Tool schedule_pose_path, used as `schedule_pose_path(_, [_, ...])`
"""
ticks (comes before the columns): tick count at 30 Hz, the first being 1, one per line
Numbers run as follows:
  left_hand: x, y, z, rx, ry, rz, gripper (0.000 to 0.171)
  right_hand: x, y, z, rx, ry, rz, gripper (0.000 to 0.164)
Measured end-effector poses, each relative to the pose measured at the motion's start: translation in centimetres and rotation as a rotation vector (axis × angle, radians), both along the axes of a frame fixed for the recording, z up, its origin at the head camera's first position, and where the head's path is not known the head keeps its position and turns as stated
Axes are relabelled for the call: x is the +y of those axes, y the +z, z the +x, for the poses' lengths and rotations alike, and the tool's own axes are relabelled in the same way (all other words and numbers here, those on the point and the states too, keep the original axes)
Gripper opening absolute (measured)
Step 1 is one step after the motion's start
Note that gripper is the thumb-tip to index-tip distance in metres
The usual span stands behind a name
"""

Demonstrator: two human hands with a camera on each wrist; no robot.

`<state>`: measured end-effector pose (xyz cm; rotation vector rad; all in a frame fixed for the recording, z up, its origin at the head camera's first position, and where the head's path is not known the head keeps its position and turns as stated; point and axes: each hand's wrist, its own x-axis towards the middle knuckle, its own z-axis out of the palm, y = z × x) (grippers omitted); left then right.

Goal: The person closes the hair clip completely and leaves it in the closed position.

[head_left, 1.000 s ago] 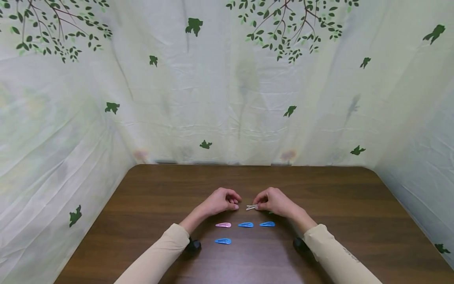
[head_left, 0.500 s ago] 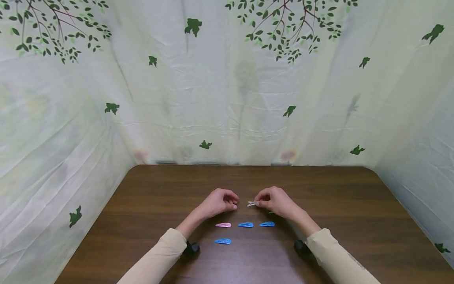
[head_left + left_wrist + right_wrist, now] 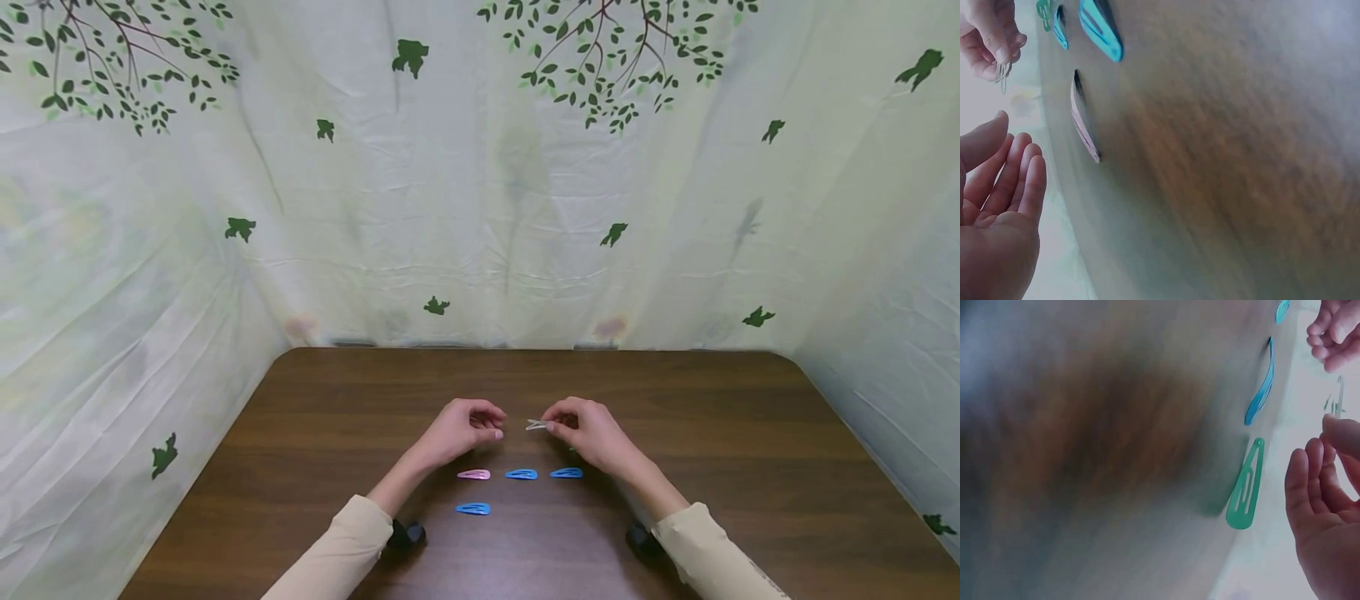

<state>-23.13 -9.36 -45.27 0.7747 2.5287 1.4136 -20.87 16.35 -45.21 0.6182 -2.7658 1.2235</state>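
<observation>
My right hand (image 3: pixel 588 432) pinches a pale hair clip (image 3: pixel 536 424) between thumb and fingertips, its thin arms spread apart and pointing left. Across a small gap, my left hand (image 3: pixel 456 429) is held with loosely bent fingers and the thumb apart, holding nothing. In front of the hands lie a pink snap hair clip (image 3: pixel 474 474) and two blue snap clips (image 3: pixel 521 474) in a row. Nearer still is another blue clip (image 3: pixel 473 508). A green snap clip (image 3: pixel 1241 520) lies below my right hand, mostly hidden by it in the head view.
The brown wooden table (image 3: pixel 675 392) reaches back to a pale curtain (image 3: pixel 480 183) printed with leaves and birds. Curtain also hangs along both sides. A dark wrist camera (image 3: pixel 408 534) sits under each forearm.
The pale clip has risen a little off the table and shifted slightly right with my right hand. My left hand has barely moved; the clips on the table stay put.
</observation>
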Motion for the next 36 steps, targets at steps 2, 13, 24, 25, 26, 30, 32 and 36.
schedule_pose_path(2, [0.0, 0.2, 0.2, 0.006, 0.007, 0.004, 0.021, -0.1, 0.1, 0.3, 0.016, -0.005, -0.016, 0.007])
schedule_pose_path(13, [-0.3, 0.6, 1.4, 0.014, 0.028, 0.069, 0.022, -0.7, 0.7, 2.2, 0.069, -0.032, -0.084, 0.012])
schedule_pose_path(24, [-0.5, 1.5, 2.9, 0.004, 0.022, 0.116, 0.024, -1.0, 1.1, 4.2, 0.096, -0.017, -0.095, 0.017])
schedule_pose_path(25, [-0.5, 1.7, 3.2, 0.005, 0.024, 0.118, 0.024, -1.0, 1.2, 4.4, 0.090, -0.017, -0.097, 0.017])
schedule_pose_path(26, [-0.5, 1.8, 3.4, 0.006, 0.027, 0.118, 0.023, -1.1, 1.3, 4.6, 0.085, -0.015, -0.099, 0.017])
schedule_pose_path(30, [-0.6, 2.2, 4.4, 0.006, 0.035, 0.121, 0.022, -1.1, 1.8, 5.2, 0.080, -0.011, -0.104, 0.017])
schedule_pose_path(32, [-0.7, 2.4, 4.9, 0.006, 0.041, 0.117, 0.022, -1.1, 2.0, 5.4, 0.087, -0.008, -0.107, 0.017])
schedule_pose_path(36, [-0.8, 2.8, 5.9, 0.019, 0.053, 0.111, 0.022, -1.0, 2.5, 5.9, 0.096, 0.000, -0.125, 0.017])
